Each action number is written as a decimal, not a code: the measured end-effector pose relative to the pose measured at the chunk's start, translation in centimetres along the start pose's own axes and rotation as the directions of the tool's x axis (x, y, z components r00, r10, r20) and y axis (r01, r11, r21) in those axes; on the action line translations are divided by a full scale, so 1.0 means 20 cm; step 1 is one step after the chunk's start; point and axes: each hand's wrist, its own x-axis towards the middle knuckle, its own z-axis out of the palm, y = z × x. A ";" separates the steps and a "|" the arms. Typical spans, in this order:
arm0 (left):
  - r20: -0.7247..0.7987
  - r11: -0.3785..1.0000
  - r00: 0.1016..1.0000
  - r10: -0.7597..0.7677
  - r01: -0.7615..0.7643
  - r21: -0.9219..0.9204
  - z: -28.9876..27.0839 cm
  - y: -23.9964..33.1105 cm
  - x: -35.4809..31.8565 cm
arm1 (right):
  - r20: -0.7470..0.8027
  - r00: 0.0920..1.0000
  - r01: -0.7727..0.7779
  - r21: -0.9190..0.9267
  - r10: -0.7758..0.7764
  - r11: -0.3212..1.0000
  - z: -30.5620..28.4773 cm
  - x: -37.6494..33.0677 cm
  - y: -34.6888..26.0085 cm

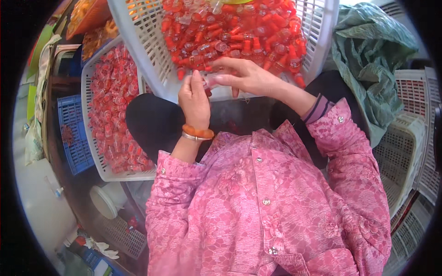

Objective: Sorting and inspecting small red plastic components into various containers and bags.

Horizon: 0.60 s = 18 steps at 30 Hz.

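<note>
A white slatted basket (149, 50) tilts toward me, heaped with several small clear bottles with red caps (239, 32). My left hand (194, 99), with an orange bead bracelet and a metal bangle at the wrist, pinches a small clear bottle (209, 84) at the basket's near rim. My right hand (246, 76) meets it from the right, fingertips on the same bottle. Both sleeves are pink and flower-patterned.
A second white basket (99, 170) full of red-capped bottles stands at my left, beside a blue crate (73, 133). A green cloth (368, 60) lies at the right over stacked white baskets (410, 152). Orange items fill containers at the upper left (87, 18).
</note>
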 end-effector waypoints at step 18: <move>-0.404 0.882 0.905 0.130 -0.292 -0.369 -0.32 0.22 0.14 | -0.056 0.816 0.084 -0.973 -0.575 0.214 -0.18 0.46 0.17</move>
